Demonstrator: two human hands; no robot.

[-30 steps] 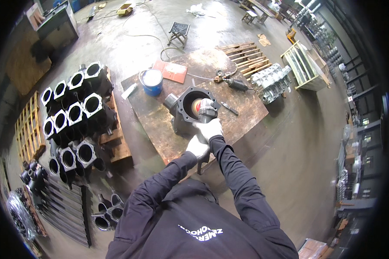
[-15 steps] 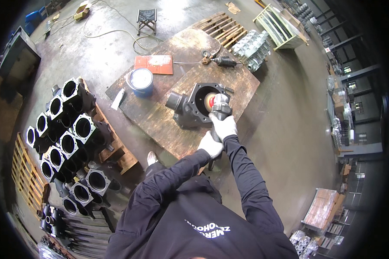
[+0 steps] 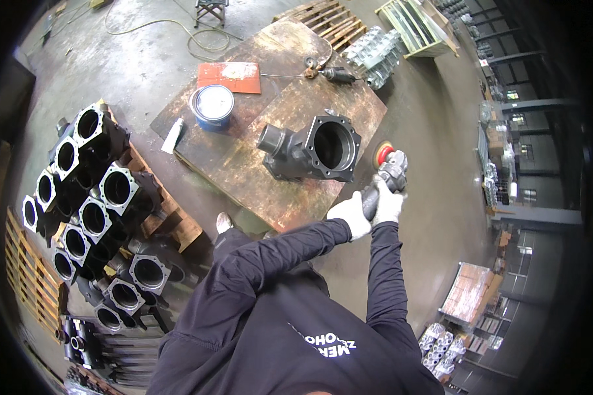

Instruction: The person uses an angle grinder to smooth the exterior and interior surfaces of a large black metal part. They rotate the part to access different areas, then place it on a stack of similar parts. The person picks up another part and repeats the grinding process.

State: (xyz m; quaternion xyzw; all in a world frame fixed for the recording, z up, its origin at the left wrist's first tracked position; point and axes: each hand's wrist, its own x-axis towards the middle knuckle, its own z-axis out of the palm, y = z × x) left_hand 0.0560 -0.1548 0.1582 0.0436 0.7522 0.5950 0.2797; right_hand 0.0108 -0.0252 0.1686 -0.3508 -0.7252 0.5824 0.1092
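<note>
An angle grinder (image 3: 393,172) with a red and tan disc is held in both my gloved hands, off to the right of the work table. My left hand (image 3: 353,214) wraps the rear of its dark body. Further forward, my right hand (image 3: 388,201) grips it near the metal head. The disc (image 3: 383,153) faces up and left, apart from the casting. On the table stands a black metal casting (image 3: 313,148), its wide round bore and bolt-holed flange turned toward the right, a short pipe end at its left.
The stained table (image 3: 244,168) also bears a blue can (image 3: 212,108), a white tube (image 3: 172,136), a red-orange board (image 3: 234,77) and a black corded or hosed tool (image 3: 339,75). Several similar black castings (image 3: 105,191) stand on pallets at the left. A silver casting (image 3: 377,56) sits beyond the table.
Both hands have drawn the grinder out of the casting's bore and moved it right, past the table edge. The casting now looks turned further right. My view has shifted slightly.
</note>
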